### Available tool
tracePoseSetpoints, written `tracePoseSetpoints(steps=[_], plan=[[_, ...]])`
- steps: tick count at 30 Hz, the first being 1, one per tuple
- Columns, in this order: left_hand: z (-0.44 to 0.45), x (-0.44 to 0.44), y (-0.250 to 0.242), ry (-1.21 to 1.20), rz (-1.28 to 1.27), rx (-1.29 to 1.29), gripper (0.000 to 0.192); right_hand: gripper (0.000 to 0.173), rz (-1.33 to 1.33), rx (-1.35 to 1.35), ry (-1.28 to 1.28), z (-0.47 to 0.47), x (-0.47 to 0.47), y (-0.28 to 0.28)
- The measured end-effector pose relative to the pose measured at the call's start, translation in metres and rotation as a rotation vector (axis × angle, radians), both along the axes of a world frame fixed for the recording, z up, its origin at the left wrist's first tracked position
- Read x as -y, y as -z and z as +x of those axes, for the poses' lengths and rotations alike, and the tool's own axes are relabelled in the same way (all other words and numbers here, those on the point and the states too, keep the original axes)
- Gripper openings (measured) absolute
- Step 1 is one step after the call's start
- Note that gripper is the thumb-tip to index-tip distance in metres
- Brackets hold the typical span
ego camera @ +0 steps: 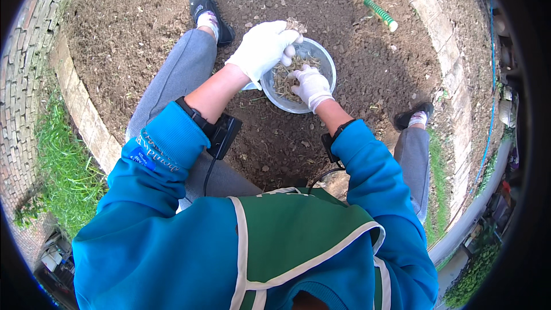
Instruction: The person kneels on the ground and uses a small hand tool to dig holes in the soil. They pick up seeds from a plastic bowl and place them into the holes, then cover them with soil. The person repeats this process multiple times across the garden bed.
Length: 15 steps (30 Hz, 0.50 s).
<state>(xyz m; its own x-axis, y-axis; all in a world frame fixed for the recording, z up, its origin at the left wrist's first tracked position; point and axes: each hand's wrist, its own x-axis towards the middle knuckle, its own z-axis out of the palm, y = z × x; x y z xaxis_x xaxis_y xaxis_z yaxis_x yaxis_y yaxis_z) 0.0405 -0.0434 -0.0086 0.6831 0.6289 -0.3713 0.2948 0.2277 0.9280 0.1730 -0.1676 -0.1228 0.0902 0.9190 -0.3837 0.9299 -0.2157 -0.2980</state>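
My left hand (265, 49), in a white glove, is closed on a small clump of dry plant matter (297, 26) above the far left rim of a round, pale plastic bowl (328, 62). Dry, straw-like plant bits (284, 82) lie inside the bowl. My right hand (311, 86), gloved too, reaches over the near right rim, its curled fingertips at the plant bits. Whether those fingers grip any of them cannot be told. The bowl stands on brown soil between my legs.
A small hand tool with a green and white ribbed handle (380, 13) lies on the soil (366, 77) at the far right. Pale stone edging (447, 43) curves along the right, with more edging (82, 99), grass (64, 159) and brick paving (19, 94) at the left. My shoes flank the bowl.
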Motion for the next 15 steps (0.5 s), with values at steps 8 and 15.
tracePoseSetpoints(steps=[8,15], plan=[[-0.001,0.0,0.001,0.001,-0.005,0.007,0.023,0.03,0.003,0.072,0.085,-0.003,-0.01,0.038],[-0.002,-0.001,-0.004,0.006,0.045,-0.014,0.026,0.027,-0.057,-1.068,0.758,0.051,-0.015,0.007]])
